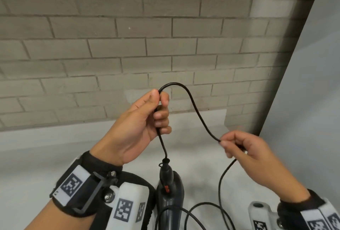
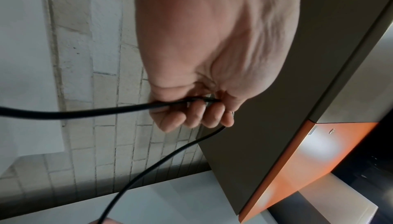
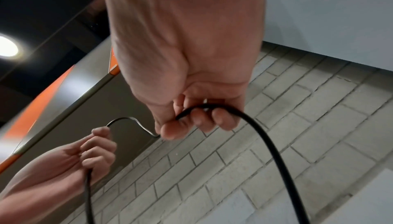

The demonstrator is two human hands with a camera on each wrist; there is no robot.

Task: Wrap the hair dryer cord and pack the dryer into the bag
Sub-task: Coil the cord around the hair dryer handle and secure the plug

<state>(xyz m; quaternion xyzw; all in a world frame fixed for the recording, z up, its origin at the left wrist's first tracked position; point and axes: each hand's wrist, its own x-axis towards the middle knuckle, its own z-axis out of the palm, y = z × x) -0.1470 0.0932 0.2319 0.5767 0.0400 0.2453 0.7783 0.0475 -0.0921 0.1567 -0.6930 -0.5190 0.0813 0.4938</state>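
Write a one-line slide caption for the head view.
Left hand and right hand hold a loop of the black cord above the hair dryer.

- A grey brick wall [image 1: 128,49] is filling the background ahead.
- A pale countertop [image 1: 46,152] is running along its base.
- A smooth white panel [image 1: 316,82] is standing at the right.
- An orange-edged cabinet [image 2: 297,168] is hanging overhead.
- A round ceiling light [image 3: 6,46] is glowing.
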